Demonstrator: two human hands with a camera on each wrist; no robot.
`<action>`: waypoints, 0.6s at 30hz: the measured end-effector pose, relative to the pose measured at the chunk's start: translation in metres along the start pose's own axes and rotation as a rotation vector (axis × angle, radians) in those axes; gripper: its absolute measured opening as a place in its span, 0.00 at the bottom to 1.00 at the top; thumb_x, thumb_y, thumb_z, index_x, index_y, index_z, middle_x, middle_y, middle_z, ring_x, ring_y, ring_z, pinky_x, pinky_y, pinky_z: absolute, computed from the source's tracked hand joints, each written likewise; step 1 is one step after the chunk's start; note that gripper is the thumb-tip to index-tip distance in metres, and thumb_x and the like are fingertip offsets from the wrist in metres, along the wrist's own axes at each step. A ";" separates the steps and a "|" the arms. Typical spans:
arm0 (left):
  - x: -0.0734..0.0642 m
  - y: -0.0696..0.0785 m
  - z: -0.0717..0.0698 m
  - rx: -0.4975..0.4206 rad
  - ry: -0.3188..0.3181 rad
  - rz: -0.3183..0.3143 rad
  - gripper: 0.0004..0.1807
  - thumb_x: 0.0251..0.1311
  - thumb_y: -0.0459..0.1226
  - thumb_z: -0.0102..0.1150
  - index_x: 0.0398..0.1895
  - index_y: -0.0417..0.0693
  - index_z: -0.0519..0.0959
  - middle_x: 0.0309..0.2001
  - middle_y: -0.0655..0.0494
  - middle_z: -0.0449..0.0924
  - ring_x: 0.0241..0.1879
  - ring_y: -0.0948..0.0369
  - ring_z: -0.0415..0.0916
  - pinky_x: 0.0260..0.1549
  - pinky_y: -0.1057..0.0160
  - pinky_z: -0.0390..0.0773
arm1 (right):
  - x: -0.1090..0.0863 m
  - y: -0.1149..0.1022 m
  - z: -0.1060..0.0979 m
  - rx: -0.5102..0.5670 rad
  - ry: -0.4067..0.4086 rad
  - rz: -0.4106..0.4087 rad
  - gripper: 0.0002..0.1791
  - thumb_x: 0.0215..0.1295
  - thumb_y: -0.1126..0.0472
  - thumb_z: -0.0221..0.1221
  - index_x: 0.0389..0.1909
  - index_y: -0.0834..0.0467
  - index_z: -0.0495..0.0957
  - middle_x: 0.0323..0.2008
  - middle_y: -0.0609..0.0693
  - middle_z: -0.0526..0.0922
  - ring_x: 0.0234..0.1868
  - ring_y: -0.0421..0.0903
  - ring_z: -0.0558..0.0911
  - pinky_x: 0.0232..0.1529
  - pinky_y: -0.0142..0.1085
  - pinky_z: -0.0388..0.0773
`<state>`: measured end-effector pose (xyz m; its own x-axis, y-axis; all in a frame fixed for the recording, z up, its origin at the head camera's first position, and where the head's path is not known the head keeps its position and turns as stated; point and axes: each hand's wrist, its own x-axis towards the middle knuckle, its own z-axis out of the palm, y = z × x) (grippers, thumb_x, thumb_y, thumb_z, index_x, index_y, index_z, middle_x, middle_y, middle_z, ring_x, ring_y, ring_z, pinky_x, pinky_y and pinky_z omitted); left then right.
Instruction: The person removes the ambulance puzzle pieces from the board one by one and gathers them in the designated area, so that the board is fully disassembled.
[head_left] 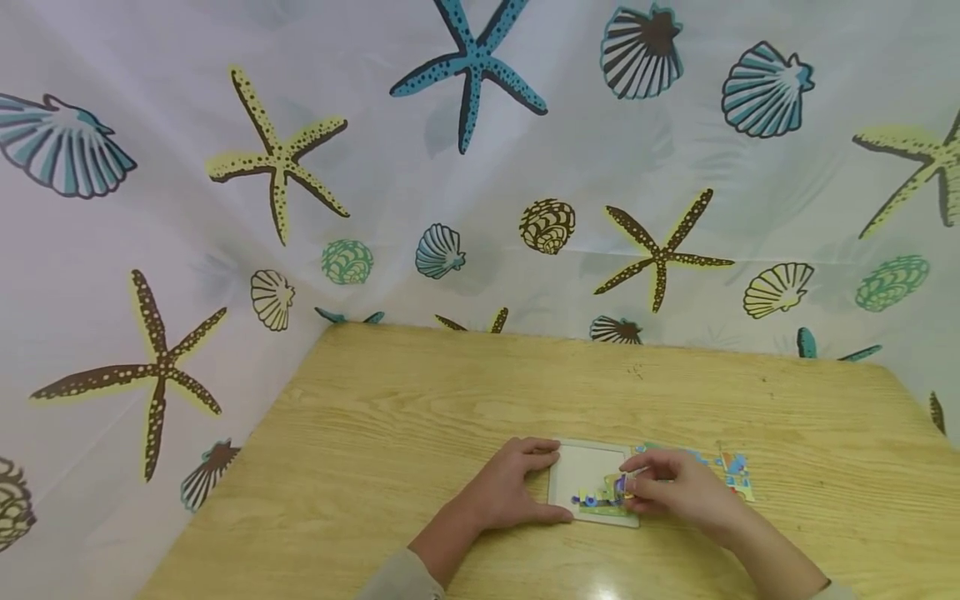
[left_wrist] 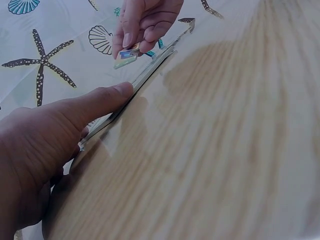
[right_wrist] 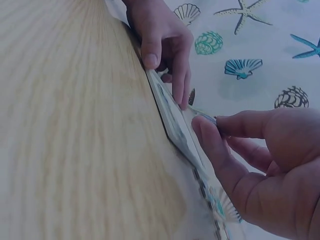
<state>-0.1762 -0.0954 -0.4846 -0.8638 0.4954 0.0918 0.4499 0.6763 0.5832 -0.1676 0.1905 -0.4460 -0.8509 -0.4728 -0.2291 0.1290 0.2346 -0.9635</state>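
A shallow pale puzzle tray [head_left: 581, 467] lies on the table in the head view. My left hand [head_left: 506, 487] holds it by the left side, with the thumb at the near corner and the fingers at the far one. Joined jigsaw pieces [head_left: 596, 504] lie along the tray's near edge. Over the tray's right part, my right hand [head_left: 682, 487] pinches a small colourful jigsaw piece [left_wrist: 126, 57] between thumb and fingertips. The left wrist view shows that piece tilted above the tray. In the right wrist view the fingertips mostly hide it.
More jigsaw pieces [head_left: 738, 477] lie to the right of the tray, partly behind my right hand. The wood-grain table [head_left: 420, 400] meets a white curtain [head_left: 510, 183] printed with shells and starfish at the back and sides.
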 end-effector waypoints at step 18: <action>-0.002 0.000 0.000 -0.009 0.004 -0.005 0.49 0.46 0.64 0.72 0.68 0.46 0.73 0.70 0.66 0.68 0.70 0.59 0.64 0.68 0.53 0.69 | -0.025 0.019 -0.021 -0.033 0.054 0.033 0.21 0.69 0.61 0.62 0.52 0.75 0.72 0.41 0.56 0.84 0.40 0.49 0.88 0.44 0.39 0.86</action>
<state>-0.1748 -0.0961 -0.4851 -0.8668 0.4901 0.0924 0.4439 0.6738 0.5908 -0.1547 0.2249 -0.4551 -0.8727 -0.4179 -0.2524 0.1417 0.2778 -0.9501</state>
